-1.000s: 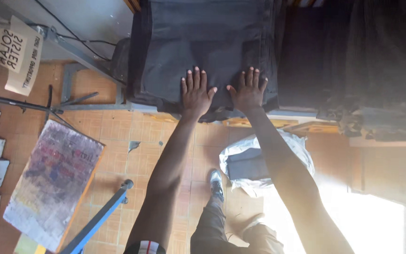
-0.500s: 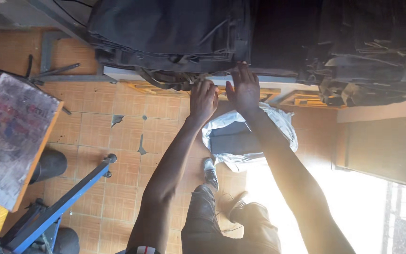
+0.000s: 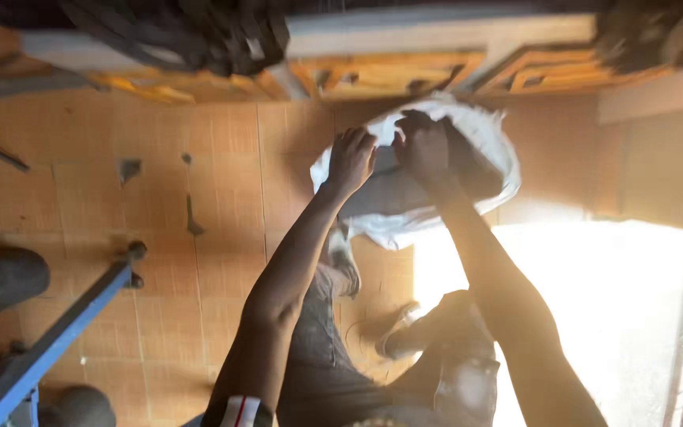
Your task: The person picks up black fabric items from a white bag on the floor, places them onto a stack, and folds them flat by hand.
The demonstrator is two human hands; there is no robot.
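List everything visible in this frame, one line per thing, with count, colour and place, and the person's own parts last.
white woven sack: one, white, open on the floor below the bench, dark grey cloth inside.
wooden bench frame: one, orange-yellow wood, along the top edge.
dark folded garments: a pile, black, on the bench at top left.
tiled floor: tan tiles, left and centre.
blue metal bar: one, blue, slanting at lower left.
dark round objects: two, grey-black, lower left.
shoes: two, pale, bottom centre.
left hand: at the sack's left rim.
right hand: inside the sack's mouth.
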